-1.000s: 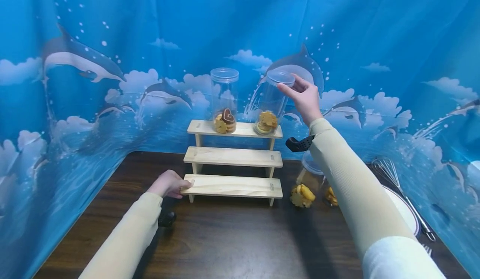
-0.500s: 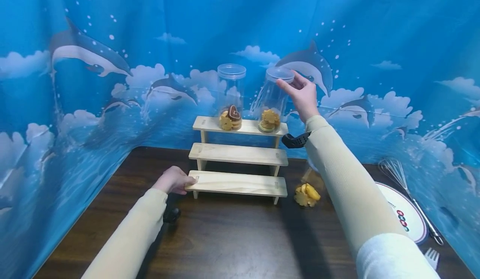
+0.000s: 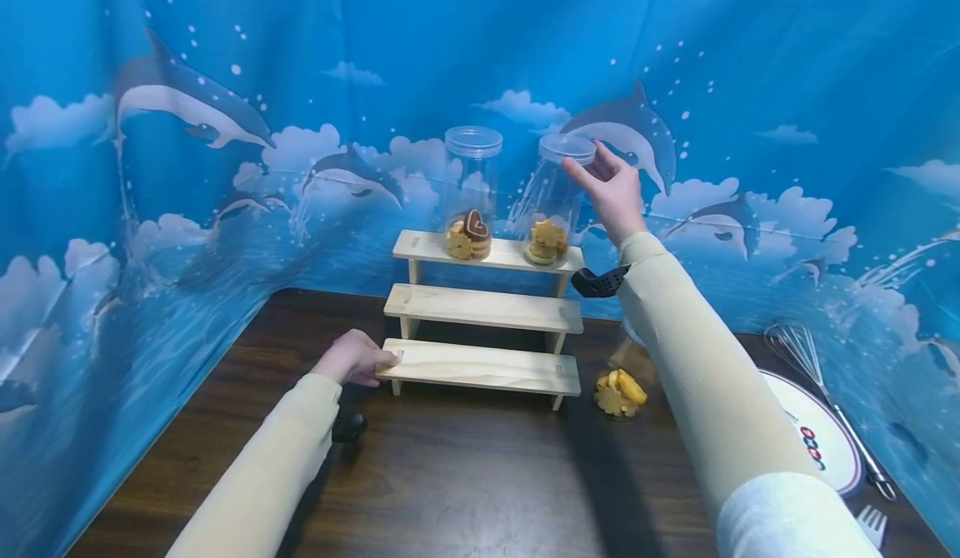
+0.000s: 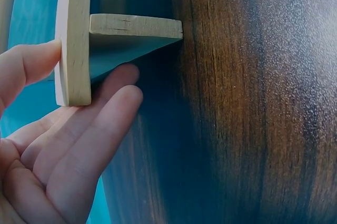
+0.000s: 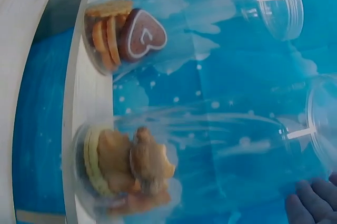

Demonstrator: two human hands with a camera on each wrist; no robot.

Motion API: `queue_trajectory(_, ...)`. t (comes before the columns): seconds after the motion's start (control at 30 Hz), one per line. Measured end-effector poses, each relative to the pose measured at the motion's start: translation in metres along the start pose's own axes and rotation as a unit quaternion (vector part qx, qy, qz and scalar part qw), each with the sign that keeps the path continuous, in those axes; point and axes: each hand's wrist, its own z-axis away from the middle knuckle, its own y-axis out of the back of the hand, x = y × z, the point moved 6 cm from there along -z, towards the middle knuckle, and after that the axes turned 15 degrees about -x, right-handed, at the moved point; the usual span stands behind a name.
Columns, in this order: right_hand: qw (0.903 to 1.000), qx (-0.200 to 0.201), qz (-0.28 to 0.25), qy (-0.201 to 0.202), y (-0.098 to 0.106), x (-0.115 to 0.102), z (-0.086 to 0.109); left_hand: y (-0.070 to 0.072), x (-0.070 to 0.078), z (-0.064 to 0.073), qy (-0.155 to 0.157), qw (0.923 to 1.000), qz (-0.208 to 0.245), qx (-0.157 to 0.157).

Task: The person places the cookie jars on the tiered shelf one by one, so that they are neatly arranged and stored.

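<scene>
My right hand [image 3: 617, 196] holds a clear lidded jar [image 3: 561, 196] at its lid, thumb in front and fingers at the side. The jar stands on the right of the top tier [image 3: 513, 253] of a wooden three-step rack, leaning slightly right, with cookies [image 5: 129, 166] at its bottom. To its left, a second clear jar [image 3: 472, 183] stands upright, holding cookies and a brown heart-shaped one [image 5: 146, 35]. My left hand [image 3: 354, 358] pinches the left end of the lowest tier [image 3: 480, 365]. In the left wrist view, the thumb [image 4: 37, 60] presses the board's top, fingers below.
On the dark wooden table [image 3: 450, 466], another jar with yellow cookies [image 3: 620, 391] is right of the rack, partly behind my right forearm. Farther right lie a white plate [image 3: 813, 433], a whisk [image 3: 832, 408] and a fork [image 3: 872, 525]. A blue dolphin-printed cloth [image 3: 420, 42] hangs behind.
The jar in my right hand has shifted slightly left and become more upright. My left hand keeps its hold on the rack. The head view has turned slightly.
</scene>
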Motion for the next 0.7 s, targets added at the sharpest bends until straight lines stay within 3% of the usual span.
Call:
queue_trajectory(0.37,0.9992,-0.019,-0.011,0.034,0.041,0.011,0.036,-0.005,0.002,-0.003,-0.009,0.9999,0.0,-0.008)
queue_trajectory(0.7,0.9981,-0.061,0.005,0.006,0.069,0.036,0.078,-0.002,0.003,-0.001,-0.018,0.9996,-0.006,-0.021)
